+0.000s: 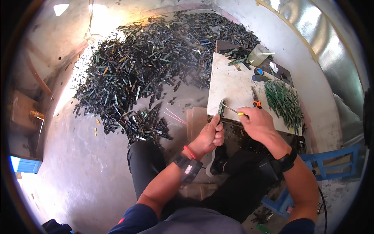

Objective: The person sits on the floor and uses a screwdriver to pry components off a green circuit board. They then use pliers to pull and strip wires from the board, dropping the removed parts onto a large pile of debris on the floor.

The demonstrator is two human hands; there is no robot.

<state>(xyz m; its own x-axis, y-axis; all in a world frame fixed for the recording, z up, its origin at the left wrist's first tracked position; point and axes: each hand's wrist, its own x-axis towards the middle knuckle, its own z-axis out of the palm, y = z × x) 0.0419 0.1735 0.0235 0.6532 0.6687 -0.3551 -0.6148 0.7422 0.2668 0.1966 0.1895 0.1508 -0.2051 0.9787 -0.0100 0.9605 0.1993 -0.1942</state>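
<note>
My left hand [212, 137] is closed around a narrow dark strip [221, 108] that looks like a small circuit board. Its upper end stands up past my thumb, at the near left edge of the white tabletop [230, 84]. In my closed right hand [258, 124] is a thin screwdriver [232, 109] with a yellow handle end. The shaft points left and its tip meets, or nearly meets, the upper part of the strip. Most of the handle is hidden by my fingers. Just beyond my right hand lie pliers [256, 103] with orange and black handles.
A heap of green strips [283, 102] covers the table's right side. Farther back are a dark-handled screwdriver [260, 78], a blue roll [258, 71] and a translucent container [258, 55]. A large pile of dark strips [156, 58] spreads over the floor. A blue chair [331, 162] stands right.
</note>
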